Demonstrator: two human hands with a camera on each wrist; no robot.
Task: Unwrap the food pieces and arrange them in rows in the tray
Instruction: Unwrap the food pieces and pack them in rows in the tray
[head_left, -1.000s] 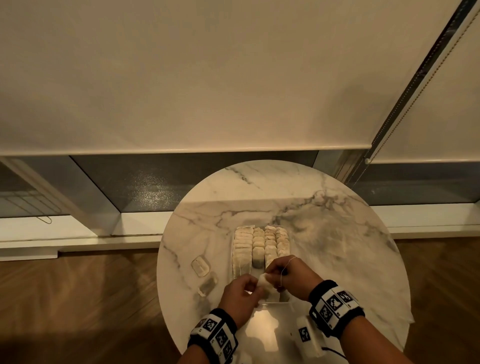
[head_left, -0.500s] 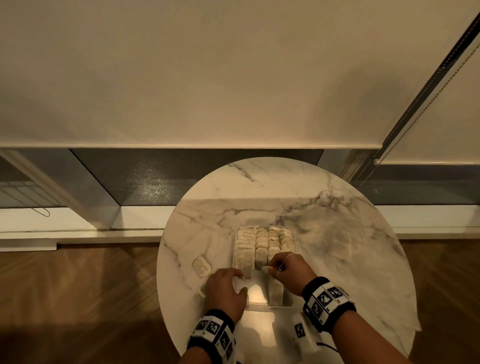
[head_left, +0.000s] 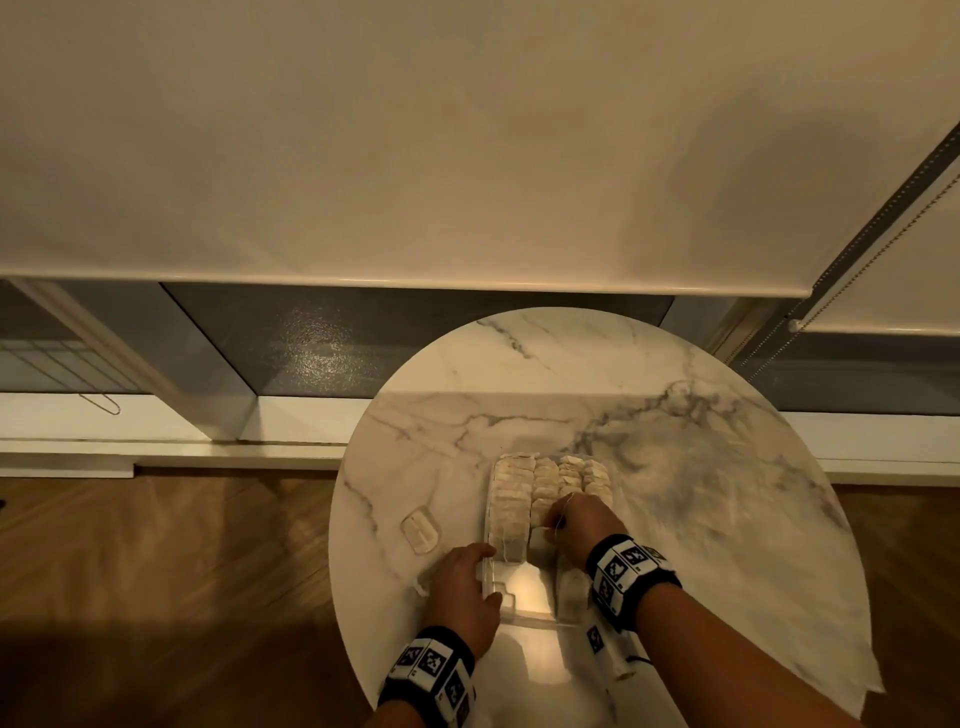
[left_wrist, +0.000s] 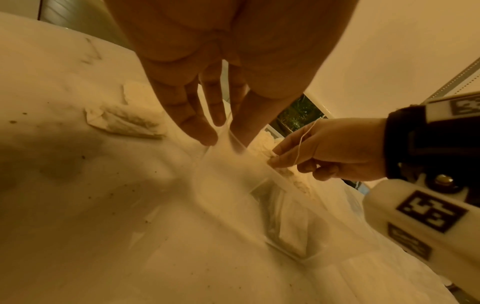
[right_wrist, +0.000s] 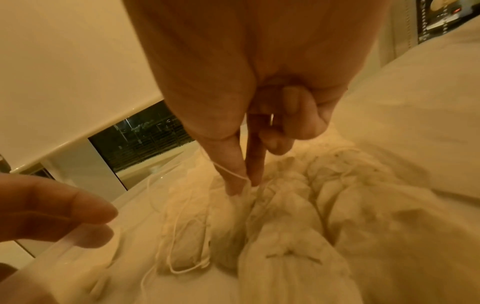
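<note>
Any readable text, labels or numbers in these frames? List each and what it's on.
No readable words or numbers.
Wristbands: black-and-white square marker patterns only, no letters.
White camera housing by the right wrist: one square marker, and below it a small dark label, too blurred to read.
Clear tray, pieces in it and wrappers on the table: no print visible.

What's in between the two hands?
In the head view, the left hand and right hand have the clear tray's left side between them, with one row of food pieces.
</note>
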